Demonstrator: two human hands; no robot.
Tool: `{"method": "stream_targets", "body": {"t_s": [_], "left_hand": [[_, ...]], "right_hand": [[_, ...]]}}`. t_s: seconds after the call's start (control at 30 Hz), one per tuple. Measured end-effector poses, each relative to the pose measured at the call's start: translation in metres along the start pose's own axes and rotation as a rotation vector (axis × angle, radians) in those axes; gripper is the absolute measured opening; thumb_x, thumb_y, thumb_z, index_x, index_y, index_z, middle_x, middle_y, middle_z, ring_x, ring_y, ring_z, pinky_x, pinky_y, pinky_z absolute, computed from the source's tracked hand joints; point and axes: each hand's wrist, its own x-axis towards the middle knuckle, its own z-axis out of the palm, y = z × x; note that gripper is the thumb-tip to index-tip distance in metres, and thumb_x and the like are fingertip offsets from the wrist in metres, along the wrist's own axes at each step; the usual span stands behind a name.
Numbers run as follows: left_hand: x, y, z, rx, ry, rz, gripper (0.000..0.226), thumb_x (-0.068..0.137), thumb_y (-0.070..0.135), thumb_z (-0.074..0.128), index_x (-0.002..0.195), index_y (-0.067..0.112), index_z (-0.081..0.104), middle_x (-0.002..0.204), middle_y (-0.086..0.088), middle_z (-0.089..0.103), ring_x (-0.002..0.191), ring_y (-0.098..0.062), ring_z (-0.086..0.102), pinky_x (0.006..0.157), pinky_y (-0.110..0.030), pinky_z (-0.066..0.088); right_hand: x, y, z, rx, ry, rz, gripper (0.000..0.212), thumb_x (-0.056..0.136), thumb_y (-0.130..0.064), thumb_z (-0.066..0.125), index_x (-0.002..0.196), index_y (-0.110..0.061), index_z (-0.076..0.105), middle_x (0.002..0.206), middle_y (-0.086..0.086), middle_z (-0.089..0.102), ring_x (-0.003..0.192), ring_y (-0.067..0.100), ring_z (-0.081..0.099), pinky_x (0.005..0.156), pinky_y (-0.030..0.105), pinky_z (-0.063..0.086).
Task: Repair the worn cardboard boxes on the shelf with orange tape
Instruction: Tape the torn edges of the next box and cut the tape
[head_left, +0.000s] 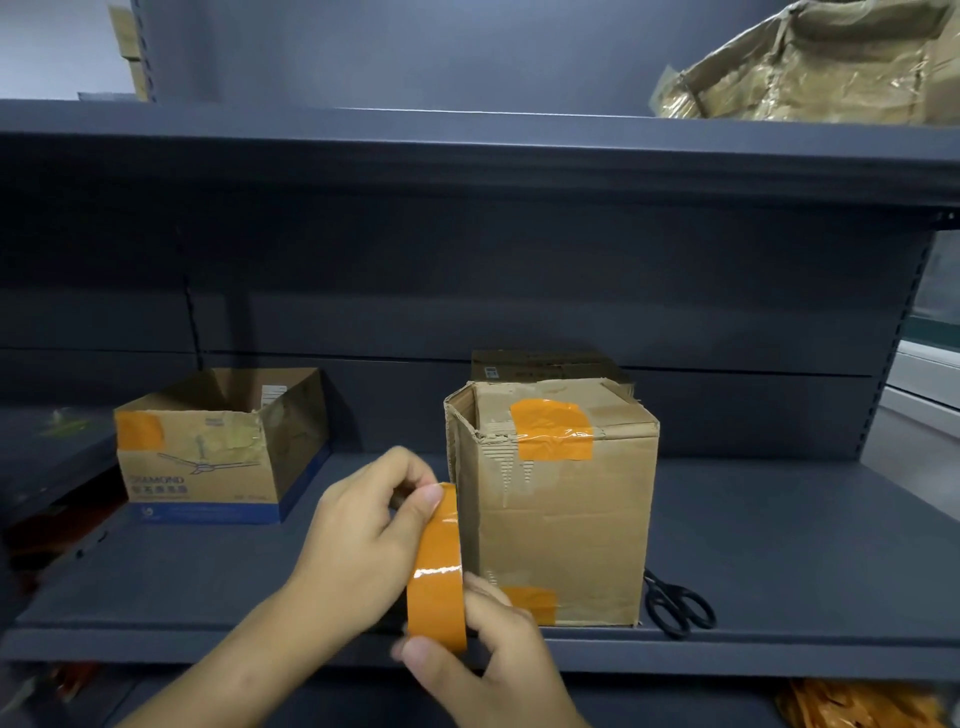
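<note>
A worn brown cardboard box (566, 519) stands on the dark grey shelf (779, 571), with orange tape patches over its top front edge and at its lower left corner. In front of its left edge I hold a roll of orange tape (436, 582). My right hand (488, 660) grips the roll from below. My left hand (363, 530) pinches the pulled end of the tape at the top, beside the box's left edge. An open printed box (208, 457) with an orange patch on its front left corner sits to the left.
Black scissors (678, 608) lie on the shelf just right of the brown box. A flat piece of cardboard (545, 366) leans behind it. A crumpled taped box (810, 62) sits on the upper shelf at right. Orange material (857, 706) shows below the shelf.
</note>
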Motion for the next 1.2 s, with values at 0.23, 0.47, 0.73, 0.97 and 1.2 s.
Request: {"method": "stream_targets", "body": {"t_s": [0.23,0.47,0.73,0.97,1.2], "left_hand": [[0.033,0.033,0.007,-0.055,0.024,0.072,0.013,0.087,0.013,0.064,0.075,0.018,0.062,0.093,0.011,0.054,0.092,-0.006,0.055,0.073,-0.012,0.043],[0.070,0.045,0.016,-0.070,0.011,-0.035,0.020,0.088,0.006,0.069,0.072,0.016,0.064,0.088,0.009,0.056,0.084,-0.004,0.055,0.071,-0.016,0.045],[0.095,0.043,0.025,-0.045,0.012,-0.139,0.030,0.090,0.007,0.067,0.066,0.023,0.059,0.088,0.010,0.055,0.082,-0.007,0.054,0.065,-0.019,0.040],[0.112,0.034,0.036,-0.027,0.004,-0.223,0.028,0.091,0.008,0.065,0.067,0.022,0.061,0.094,0.006,0.057,0.084,-0.015,0.059,0.065,-0.023,0.049],[0.126,0.038,0.033,-0.019,0.049,-0.192,0.023,0.094,0.020,0.065,0.071,0.026,0.063,0.094,0.007,0.060,0.089,-0.014,0.059,0.070,-0.030,0.049]], "right_hand": [[-0.024,-0.013,0.002,0.176,0.324,0.038,0.022,0.076,-0.061,0.070,0.083,-0.040,0.073,0.082,-0.002,0.077,0.085,0.005,0.069,0.083,0.021,0.052],[-0.018,-0.016,-0.011,0.369,0.396,0.022,0.035,0.080,-0.069,0.064,0.083,-0.035,0.074,0.066,0.005,0.075,0.065,0.012,0.069,0.066,0.017,0.052],[-0.011,-0.024,-0.022,0.273,0.388,0.064,0.042,0.085,-0.058,0.051,0.091,-0.019,0.065,0.067,0.000,0.075,0.067,0.012,0.072,0.067,0.019,0.055],[0.006,-0.036,-0.031,0.238,0.403,0.136,0.029,0.096,-0.049,0.052,0.093,-0.022,0.064,0.063,-0.002,0.074,0.058,0.012,0.071,0.064,0.024,0.057],[0.012,-0.041,-0.034,0.249,0.428,0.156,0.036,0.097,-0.052,0.051,0.085,-0.020,0.063,0.057,0.005,0.071,0.047,0.013,0.066,0.058,0.029,0.056]]}}
